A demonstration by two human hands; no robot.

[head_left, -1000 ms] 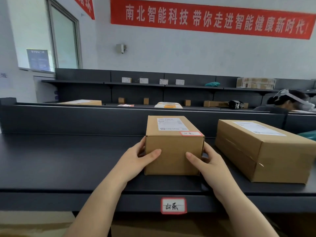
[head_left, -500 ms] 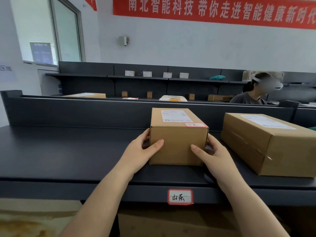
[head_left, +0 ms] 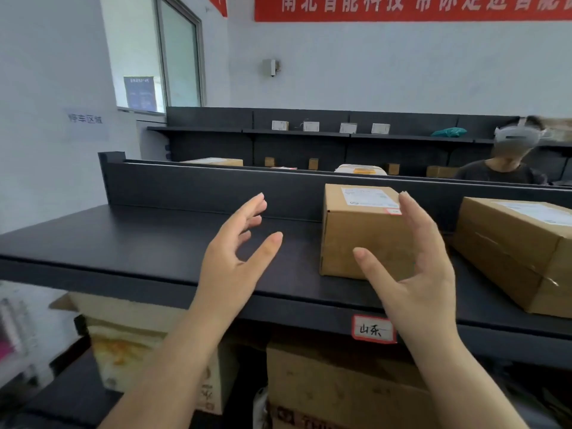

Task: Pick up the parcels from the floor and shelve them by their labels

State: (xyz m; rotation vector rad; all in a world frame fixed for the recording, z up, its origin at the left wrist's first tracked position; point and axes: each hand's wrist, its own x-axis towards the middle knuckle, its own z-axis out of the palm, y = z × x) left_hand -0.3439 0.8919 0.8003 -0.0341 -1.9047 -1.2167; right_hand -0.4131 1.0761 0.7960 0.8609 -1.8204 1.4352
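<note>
A small brown cardboard parcel [head_left: 353,236] with a white shipping label and a red-edged sticker on top stands on the dark shelf [head_left: 139,243], against its back wall. My left hand [head_left: 238,258] hovers open to the left of the parcel, apart from it. In front of the parcel's right half, my right hand [head_left: 414,274] is open with its fingers spread, not gripping the box. A red-framed handwritten shelf label [head_left: 374,329] is stuck on the shelf's front edge below the parcel.
A larger brown parcel [head_left: 520,252] lies on the same shelf to the right. Cardboard boxes [head_left: 334,385] fill the level below. A person wearing a headset [head_left: 510,159] stands behind the shelf at the right. Farther shelves hold small parcels.
Both hands have let go of the small parcel and drawn back from it, fingers spread. The view has shifted left, so the parcel now sits right of centre.
</note>
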